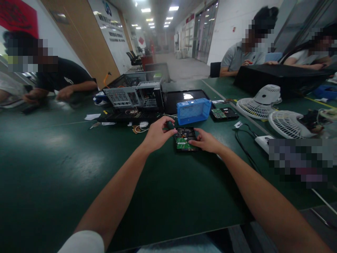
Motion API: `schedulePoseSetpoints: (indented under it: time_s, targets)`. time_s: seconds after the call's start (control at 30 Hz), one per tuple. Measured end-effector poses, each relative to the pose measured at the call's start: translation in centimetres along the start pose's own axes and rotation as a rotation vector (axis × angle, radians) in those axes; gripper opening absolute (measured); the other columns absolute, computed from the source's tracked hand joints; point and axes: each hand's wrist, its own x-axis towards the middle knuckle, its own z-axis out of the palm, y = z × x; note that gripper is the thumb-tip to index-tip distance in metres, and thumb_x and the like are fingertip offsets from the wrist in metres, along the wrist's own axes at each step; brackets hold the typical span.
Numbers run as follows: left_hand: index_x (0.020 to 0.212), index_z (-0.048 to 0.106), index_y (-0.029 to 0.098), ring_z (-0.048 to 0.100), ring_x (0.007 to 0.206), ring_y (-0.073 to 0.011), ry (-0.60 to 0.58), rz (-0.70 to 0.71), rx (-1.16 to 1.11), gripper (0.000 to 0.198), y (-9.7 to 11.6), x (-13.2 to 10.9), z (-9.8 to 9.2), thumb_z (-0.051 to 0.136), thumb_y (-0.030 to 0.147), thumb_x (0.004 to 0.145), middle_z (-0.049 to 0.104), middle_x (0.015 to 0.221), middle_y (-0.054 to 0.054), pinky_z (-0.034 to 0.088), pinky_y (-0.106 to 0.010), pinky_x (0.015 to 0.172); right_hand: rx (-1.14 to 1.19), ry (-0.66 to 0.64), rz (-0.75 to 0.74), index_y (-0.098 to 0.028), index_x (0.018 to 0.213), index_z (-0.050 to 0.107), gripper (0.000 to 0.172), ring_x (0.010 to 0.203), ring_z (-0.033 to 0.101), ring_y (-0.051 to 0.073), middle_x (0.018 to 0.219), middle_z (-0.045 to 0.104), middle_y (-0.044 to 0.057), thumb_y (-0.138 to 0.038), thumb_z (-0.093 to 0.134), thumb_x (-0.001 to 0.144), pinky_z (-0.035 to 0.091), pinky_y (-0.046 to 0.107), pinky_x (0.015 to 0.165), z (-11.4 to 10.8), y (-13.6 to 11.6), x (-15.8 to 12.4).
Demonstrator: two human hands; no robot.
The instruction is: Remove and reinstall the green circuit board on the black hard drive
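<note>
A black hard drive [185,138] with a green circuit board facing up lies on the green table [65,165] in front of me. My left hand [157,133] is closed round the dark handle of a screwdriver [170,125], held upright over the drive's left edge. My right hand [206,141] rests on the drive's right side, fingers pressed on the board's edge, steadying it.
A blue plastic bin [194,110] stands just behind the drive, a second hard drive [224,113] to its right. An open computer case [137,95] sits behind left. Two white fans [259,104] and black cables [243,138] lie right. Other people sit at the table's sides.
</note>
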Motion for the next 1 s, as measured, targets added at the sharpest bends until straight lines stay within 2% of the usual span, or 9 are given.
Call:
schedulePoseSetpoints:
  time_s: [0.13, 0.33, 0.5, 0.6, 0.7, 0.77, 0.83, 1.0]
  targets:
    - [0.115, 0.065, 0.022, 0.065, 0.096, -0.0209, -0.002, 0.036, 0.043, 0.035, 0.3, 0.0, -0.1, 0.075, 0.025, 0.081, 0.066, 0.113, -0.006, 0.058, -0.035, 0.08, 0.005, -0.002, 0.002, -0.013, 0.155, 0.036, 0.088, 0.068, 0.062, 0.017, 0.082, 0.068, 0.004, -0.053, 0.072, 0.086, 0.043, 0.027, 0.061, 0.0, 0.0, -0.1]
    - [0.132, 0.065, 0.029, 0.062, 0.101, -0.023, -0.061, 0.147, 0.181, 0.051, 1.4, 0.1, -0.8, 0.073, 0.02, 0.083, 0.063, 0.121, -0.008, 0.057, -0.037, 0.082, -0.01, -0.007, 0.008, -0.013, 0.155, 0.035, 0.088, 0.066, 0.061, 0.016, 0.08, 0.068, 0.003, -0.055, 0.071, 0.086, 0.042, 0.027, 0.061, -0.1, -0.3, -0.1]
    - [0.142, 0.058, 0.032, 0.061, 0.111, -0.024, -0.174, 0.165, 0.135, 0.059, 2.2, -0.1, -0.8, 0.064, 0.013, 0.087, 0.062, 0.131, -0.007, 0.056, -0.039, 0.088, -0.028, -0.024, 0.043, -0.014, 0.156, 0.034, 0.087, 0.06, 0.06, 0.015, 0.076, 0.069, 0.003, -0.053, 0.07, 0.088, 0.043, 0.026, 0.058, -0.1, -0.7, -0.3]
    - [0.145, 0.055, 0.033, 0.06, 0.117, -0.0248, -0.235, 0.154, 0.069, 0.06, 2.5, -0.2, -0.8, 0.066, 0.018, 0.088, 0.06, 0.138, -0.007, 0.056, -0.038, 0.088, 0.008, -0.052, 0.058, -0.015, 0.158, 0.028, 0.088, 0.05, 0.057, 0.014, 0.073, 0.069, 0.001, -0.054, 0.067, 0.09, 0.043, 0.026, 0.052, 0.0, -0.7, -0.5]
    - [0.135, 0.064, 0.031, 0.062, 0.114, -0.0251, -0.196, 0.108, 0.005, 0.048, 2.5, -0.1, -0.8, 0.072, 0.032, 0.088, 0.063, 0.132, -0.008, 0.057, -0.034, 0.083, 0.03, -0.068, 0.052, -0.015, 0.159, 0.026, 0.088, 0.045, 0.055, 0.013, 0.07, 0.068, 0.0, -0.054, 0.066, 0.091, 0.042, 0.025, 0.048, 0.1, -0.6, -0.6]
    - [0.123, 0.073, 0.028, 0.064, 0.105, -0.023, -0.12, 0.075, -0.023, 0.034, 2.5, -0.1, -0.7, 0.068, 0.04, 0.091, 0.066, 0.121, -0.009, 0.058, -0.031, 0.077, 0.032, -0.066, 0.053, -0.016, 0.159, 0.026, 0.088, 0.044, 0.055, 0.013, 0.069, 0.067, -0.001, -0.054, 0.066, 0.091, 0.042, 0.025, 0.047, 0.1, -0.6, -0.6]
    - [0.114, 0.077, 0.026, 0.065, 0.095, -0.0201, -0.081, 0.039, -0.057, 0.03, 2.3, -0.1, -0.6, 0.063, 0.043, 0.094, 0.066, 0.113, -0.009, 0.057, -0.029, 0.069, 0.036, -0.067, 0.054, -0.016, 0.159, 0.026, 0.088, 0.044, 0.056, 0.013, 0.069, 0.068, -0.001, -0.054, 0.066, 0.091, 0.042, 0.024, 0.047, 0.1, -0.6, -0.6]
    - [0.115, 0.074, 0.023, 0.065, 0.086, -0.0174, -0.139, -0.017, -0.169, 0.031, 2.2, 0.0, -0.5, 0.065, 0.043, 0.093, 0.068, 0.108, -0.009, 0.056, -0.026, 0.06, 0.037, -0.071, 0.044, -0.015, 0.159, 0.026, 0.089, 0.044, 0.056, 0.013, 0.069, 0.068, 0.0, -0.055, 0.067, 0.09, 0.043, 0.025, 0.048, -0.1, -0.7, -0.6]
